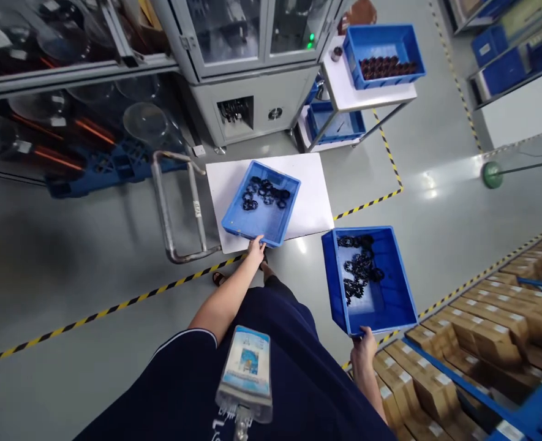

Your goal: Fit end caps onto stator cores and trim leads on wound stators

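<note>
A shallow rectangular blue plastic bin [261, 205] of small black rings [265, 193] lies on the flat white cart surface [314, 196]; the left hand [255, 250] has its grip closed on the near rim. The right hand [364, 346] has its grip curled shut on the near corner of a second, deeper blue plastic bin [381, 300] of black rings, held tilted above the grey floor

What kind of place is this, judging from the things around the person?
Probably a factory floor or its warehouse area. Blue bins hold small black parts, yellow-black tape marks the grey floor, and stacked cardboard boxes lie beside a metal cabinet.
</note>
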A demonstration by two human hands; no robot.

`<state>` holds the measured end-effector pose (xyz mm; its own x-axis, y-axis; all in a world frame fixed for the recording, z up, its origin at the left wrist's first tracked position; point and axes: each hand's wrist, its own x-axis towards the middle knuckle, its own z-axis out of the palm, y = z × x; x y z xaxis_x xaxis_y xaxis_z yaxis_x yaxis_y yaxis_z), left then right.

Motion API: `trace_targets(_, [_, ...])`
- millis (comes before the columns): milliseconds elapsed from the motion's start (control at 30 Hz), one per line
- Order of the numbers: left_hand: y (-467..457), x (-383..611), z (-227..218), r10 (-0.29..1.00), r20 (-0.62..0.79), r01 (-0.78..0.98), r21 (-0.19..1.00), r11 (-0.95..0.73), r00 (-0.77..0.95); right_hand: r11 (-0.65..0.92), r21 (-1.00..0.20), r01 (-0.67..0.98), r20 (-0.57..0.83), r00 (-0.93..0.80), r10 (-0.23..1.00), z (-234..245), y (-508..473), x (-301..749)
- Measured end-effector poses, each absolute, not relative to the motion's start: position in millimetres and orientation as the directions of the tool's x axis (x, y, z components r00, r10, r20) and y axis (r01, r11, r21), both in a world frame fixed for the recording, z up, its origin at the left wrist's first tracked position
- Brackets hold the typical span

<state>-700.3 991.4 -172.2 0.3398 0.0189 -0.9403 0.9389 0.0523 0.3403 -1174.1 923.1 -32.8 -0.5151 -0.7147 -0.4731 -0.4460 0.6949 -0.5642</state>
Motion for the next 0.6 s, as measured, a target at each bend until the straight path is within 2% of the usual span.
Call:
trace_targets(200, [1015.7,-708.8,-157.5,-0.095,-0.961,0.955,0.271,-0.118,0.261,0.507,-0.629,-0.589,-0.415,-0.297,-0.86,-6.5,909.7,-1164.3])
trace_targets(267, [1036.8,-697.3,-137.0,-0.156,-0.945,0.94,0.311,-0.143,0.289,0.416,-0.65,-0.635,-0.405,-0.173,-0.898,3.0,890.6,-1147.5])
trace_targets(367, [1092.1,-669.8,-91.4,-0.267,-0.86,0.872,0.476,-0.114,0.434,0.226,-0.692,-0.686,-0.393,0.096,-0.914,19.2,854.0,-1103.0])
trace_targets(433, [1144.1,-656.6,-57.1,-0.331,-0.762,0.786,0.612,-0.088,0.556,0.081,-0.716,-0.693,-0.384,0.294,-0.875,30.5,832.3,-1060.0])
trace_targets(500, [1201.9,-656.2,-27.4,-0.333,-0.677,0.689,0.718,-0.099,0.657,-0.062,-0.731,-0.679,-0.378,0.479,-0.792,41.3,819.7,-1008.4])
trace_targets(600, [1285.7,-679.0,-1.0,-0.174,-0.609,0.586,0.793,-0.17,0.774,-0.273,-0.732,-0.624,-0.367,0.699,-0.613,56.3,827.7,-923.2])
